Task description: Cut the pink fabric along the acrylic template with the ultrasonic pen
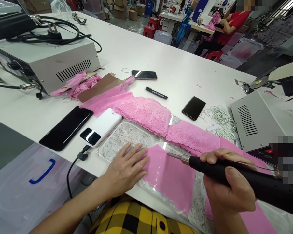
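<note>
My left hand (133, 162) lies flat with fingers spread, its fingertips over the left edge of a pink fabric piece (172, 177). In my right hand (230, 182) is a black-handled tool (217, 167) with a narrow metal tip, closed in my fingers. That tip points left and sits at the upper part of the pink piece; whether it touches the cloth I cannot tell. Beneath the fabric is a clear, grey-speckled board (123, 136). Two stacks of pink lace, the left lace stack (146, 113) and the right lace stack (190, 135), rest along the board's far side.
A grey machine box (61, 61) with cables stands at the left, another grey box (256, 120) at the right. Phones, including a black phone (194, 108), a white power bank (104, 125), a marker (156, 93) and tangled elastic cord (221, 120) lie around. Behind, a person in red sits sewing.
</note>
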`<state>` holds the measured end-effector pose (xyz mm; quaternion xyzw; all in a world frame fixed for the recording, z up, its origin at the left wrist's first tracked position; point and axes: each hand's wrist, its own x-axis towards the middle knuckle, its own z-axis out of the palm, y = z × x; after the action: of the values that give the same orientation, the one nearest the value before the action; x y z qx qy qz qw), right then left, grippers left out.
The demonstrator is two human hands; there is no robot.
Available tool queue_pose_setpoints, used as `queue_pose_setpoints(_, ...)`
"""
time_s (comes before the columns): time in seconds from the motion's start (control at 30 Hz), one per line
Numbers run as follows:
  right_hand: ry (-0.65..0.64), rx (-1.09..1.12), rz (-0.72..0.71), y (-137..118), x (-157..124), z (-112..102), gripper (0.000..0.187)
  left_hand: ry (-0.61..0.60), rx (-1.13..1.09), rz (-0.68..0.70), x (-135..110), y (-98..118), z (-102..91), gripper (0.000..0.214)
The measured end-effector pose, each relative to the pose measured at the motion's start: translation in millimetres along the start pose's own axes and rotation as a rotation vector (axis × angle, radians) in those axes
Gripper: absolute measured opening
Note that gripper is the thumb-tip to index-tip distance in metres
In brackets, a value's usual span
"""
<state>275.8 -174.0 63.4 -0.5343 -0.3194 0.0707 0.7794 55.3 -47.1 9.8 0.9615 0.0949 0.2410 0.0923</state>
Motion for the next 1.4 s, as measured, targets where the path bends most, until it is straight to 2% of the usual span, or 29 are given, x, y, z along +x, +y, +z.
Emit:
queue_pose_setpoints(0.47,0.006,-0.076,-0.031,1,3,-3,0.012,0.02,-0.043,-0.023,-4,1,-0.1,0.03)
queue_pose_setpoints(0.63,0.053,-0.007,0.028,0,5,12,0.016,0.062,-0.068,0.012,-16,0,-7.9,0.03)
queue_pose_setpoints(0.9,-0.058,0.028,0.044,6,0,43,0.014,0.094,-0.09,-0.01,-33,-4,-10.1,0.028)
queue_pose_setpoints(1.23,-0.104,-0.009,-0.009,12,-1,41,0.012,0.09,-0.09,-0.025,-33,-5,-9.0,0.031)
queue_pose_setpoints(1.4,-0.064,-0.026,0.024,11,-1,42,0.012,0.083,-0.071,-0.024,-34,-5,-8.9,0.032)
